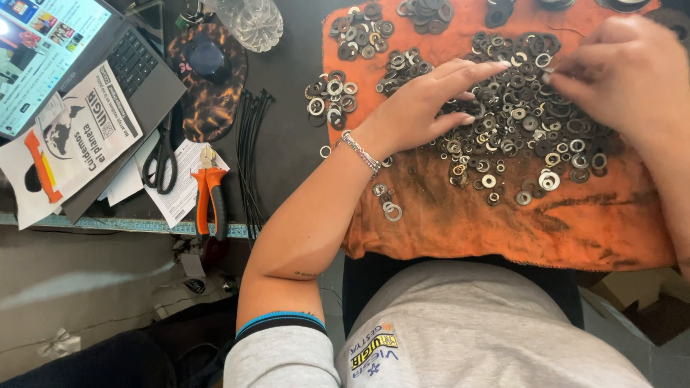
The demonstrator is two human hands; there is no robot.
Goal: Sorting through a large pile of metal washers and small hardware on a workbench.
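Note:
A large heap of metal washers (528, 118) lies on an orange cloth (503, 215) in front of me. My left hand (424, 108) rests flat on the heap's left side, fingers stretched to the right and apart, holding nothing I can see. My right hand (625, 79) is over the heap's upper right, its fingertips pinched together near a washer; whether it grips one is hidden. Smaller sorted piles of washers (359, 29) sit at the cloth's top left, another washer pile (330, 97) lies just off the cloth's edge, and a few loose washers (388, 205) lie below my wrist.
On the dark table to the left are black cable ties (248, 151), orange-handled pliers (210, 190), black scissors (162, 154), printed papers (79, 136), a laptop (65, 50), a tortoiseshell-patterned object (208, 79) and a clear glass object (251, 21).

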